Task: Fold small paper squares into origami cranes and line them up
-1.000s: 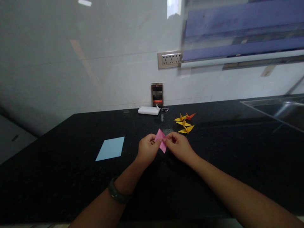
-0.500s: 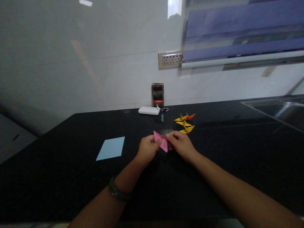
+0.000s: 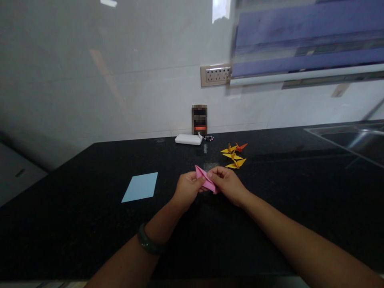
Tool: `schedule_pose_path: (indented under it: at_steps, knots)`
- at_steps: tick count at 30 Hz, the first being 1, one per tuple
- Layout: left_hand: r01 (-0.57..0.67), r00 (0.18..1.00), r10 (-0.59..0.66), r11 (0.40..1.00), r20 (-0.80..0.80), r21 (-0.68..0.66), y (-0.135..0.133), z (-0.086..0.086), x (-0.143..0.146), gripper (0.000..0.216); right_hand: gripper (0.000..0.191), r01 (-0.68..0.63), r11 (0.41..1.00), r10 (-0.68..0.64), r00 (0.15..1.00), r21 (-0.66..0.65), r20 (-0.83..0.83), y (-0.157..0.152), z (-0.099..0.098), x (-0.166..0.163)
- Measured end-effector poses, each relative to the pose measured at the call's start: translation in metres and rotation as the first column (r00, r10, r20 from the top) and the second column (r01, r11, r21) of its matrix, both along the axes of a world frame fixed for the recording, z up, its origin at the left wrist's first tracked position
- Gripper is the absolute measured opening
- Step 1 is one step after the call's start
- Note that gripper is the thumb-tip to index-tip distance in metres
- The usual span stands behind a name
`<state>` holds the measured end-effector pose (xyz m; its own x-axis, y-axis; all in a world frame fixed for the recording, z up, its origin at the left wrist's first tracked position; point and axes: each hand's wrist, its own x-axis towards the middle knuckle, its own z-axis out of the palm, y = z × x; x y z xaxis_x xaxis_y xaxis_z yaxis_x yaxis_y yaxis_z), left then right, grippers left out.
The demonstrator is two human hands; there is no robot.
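Note:
A folded piece of pink origami paper [image 3: 209, 185] is held between both hands over the dark countertop [image 3: 192, 240]. My left hand [image 3: 186, 189] pinches its left side, thumb on top and fingers underneath. On the other side, my right hand [image 3: 227, 184] grips the paper with its thumb pressed near the middle fold. Fingers hide part of the paper's edges. Just beyond my right hand sit several folded paper cranes, yellow ones [image 3: 238, 164] and an orange one [image 3: 241, 147]. To the left of my left hand lies a flat light-blue square of paper [image 3: 140, 187].
At the wall, a white power bank [image 3: 188, 139] with a beaded strap [image 3: 209, 138] lies before an upright phone-like object [image 3: 199, 120], its face blurred out. A wall socket [image 3: 216, 75] is above. A metal sink [image 3: 354, 140] is set into the counter at right.
The right thumb has moved inward over the pink paper, and its right part now lies flatter, folded toward the middle. Both hands stay in nearly the same place.

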<state>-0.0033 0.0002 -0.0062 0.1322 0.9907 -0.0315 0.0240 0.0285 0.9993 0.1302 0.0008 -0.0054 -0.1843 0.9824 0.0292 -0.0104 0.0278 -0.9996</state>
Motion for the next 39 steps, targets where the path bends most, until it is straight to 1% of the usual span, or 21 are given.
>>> schedule_pose_path:
  at_steps: [7, 9, 11, 13, 14, 16, 18, 19, 22, 25, 28, 31, 33, 36, 39]
  knots:
    - [0.007, 0.999, -0.006, 1.0, -0.043, 0.025, -0.001, 0.0, 0.002, 0.018, 0.017, 0.024, 0.999, -0.025, 0.998, 0.03, 0.059, -0.001, -0.002, -0.003]
    - [0.043, 0.999, -0.043, 0.999, -0.033, 0.013, -0.001, 0.0, 0.002, 0.019, 0.016, 0.038, 0.997, -0.044, 0.994, 0.062, 0.098, 0.001, -0.004, -0.001]
    - [0.107, 0.994, -0.107, 0.994, -0.011, -0.017, -0.001, 0.0, 0.001, 0.021, 0.016, 0.061, 0.993, -0.075, 0.986, 0.101, 0.146, 0.003, -0.005, 0.001]
    - [0.144, 0.989, -0.145, 0.989, -0.027, -0.034, 0.0, 0.0, 0.001, 0.024, 0.016, 0.076, 0.989, -0.1, 0.978, 0.13, 0.185, 0.005, -0.005, 0.004]
    - [0.134, 0.989, -0.135, 0.991, -0.053, -0.023, 0.001, -0.001, 0.001, 0.026, 0.016, 0.077, 0.988, -0.104, 0.974, 0.137, 0.199, 0.006, -0.005, 0.005]
    - [0.066, 0.994, -0.061, 0.997, -0.091, 0.051, 0.002, -0.001, 0.0, 0.027, 0.016, 0.074, 0.986, -0.106, 0.969, 0.148, 0.223, 0.006, -0.004, 0.007]
    - [-0.015, 0.998, 0.023, 0.99, -0.06, 0.138, 0.003, 0.0, -0.002, 0.024, 0.015, 0.06, 0.985, -0.099, 0.962, 0.161, 0.253, 0.007, -0.004, 0.008]
    - [-0.043, 0.998, 0.048, 0.986, -0.032, 0.16, 0.003, 0.001, -0.002, 0.023, 0.015, 0.052, 0.984, -0.097, 0.958, 0.17, 0.269, 0.007, -0.004, 0.008]
    - [-0.056, 0.998, 0.056, 0.989, 0.002, 0.133, 0.003, 0.003, -0.003, 0.017, 0.016, 0.035, 0.98, -0.091, 0.954, 0.194, 0.285, 0.006, -0.003, 0.008]
    - [-0.064, 0.998, 0.065, 0.993, -0.009, 0.096, 0.003, 0.003, -0.002, 0.013, 0.023, 0.027, 0.988, -0.061, 0.972, 0.151, 0.226, 0.004, 0.001, 0.008]
    - [-0.139, 0.99, 0.139, 0.986, 0.005, 0.097, 0.004, 0.003, -0.001, 0.014, 0.027, -0.018, 0.995, -0.001, 0.982, 0.096, 0.19, 0.001, 0.004, 0.007]
    - [-0.214, 0.977, 0.213, 0.97, 0.025, 0.112, 0.005, 0.002, 0.0, 0.014, 0.021, -0.011, 0.993, -0.02, 0.964, 0.114, 0.266, 0.002, 0.001, 0.007]
    - [-0.215, 0.976, 0.213, 0.971, 0.034, 0.107, 0.004, 0.002, 0.0, 0.017, 0.016, 0.023, 0.992, -0.06, 0.952, 0.124, 0.299, 0.003, -0.002, 0.007]
    - [-0.165, 0.986, 0.164, 0.984, 0.021, 0.06, 0.004, 0.001, 0.001, 0.026, 0.015, 0.054, 0.989, -0.095, 0.945, 0.138, 0.314, 0.005, -0.004, 0.007]
    - [-0.119, 0.99, 0.122, 0.992, -0.067, 0.044, 0.004, -0.001, 0.001, 0.021, 0.012, 0.055, 0.981, -0.124, 0.918, 0.188, 0.376, 0.005, -0.004, 0.008]
